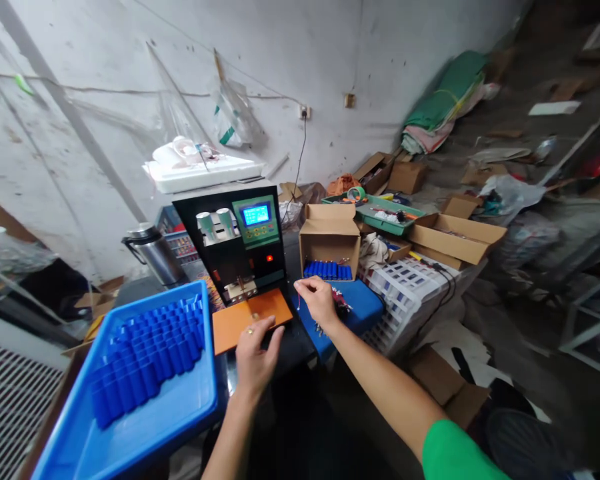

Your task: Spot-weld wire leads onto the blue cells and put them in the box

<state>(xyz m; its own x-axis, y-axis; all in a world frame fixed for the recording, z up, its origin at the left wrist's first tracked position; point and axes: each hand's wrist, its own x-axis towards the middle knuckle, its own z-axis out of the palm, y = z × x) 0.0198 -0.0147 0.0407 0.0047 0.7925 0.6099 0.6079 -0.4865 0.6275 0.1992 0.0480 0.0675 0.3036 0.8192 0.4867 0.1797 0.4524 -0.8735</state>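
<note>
My left hand (255, 350) hovers open, fingers together, at the near edge of the orange plate (250, 313) in front of a black spot-welding machine (240, 243) with a green lit panel. My right hand (317, 299) reaches to the right of the machine over a blue surface (365, 303). Its thumb and fingers are pinched on something small I cannot make out, next to a heap of small wired parts (341, 301). A blue tray (145, 380) holding several upright blue cylindrical cells stands at my left.
An open cardboard box (329, 243) with blue cells stands behind my right hand. A white slotted crate (410, 283), a green tray (387, 217) and more cardboard boxes lie to the right. A steel kettle (155, 253) stands left of the machine. The floor is cluttered.
</note>
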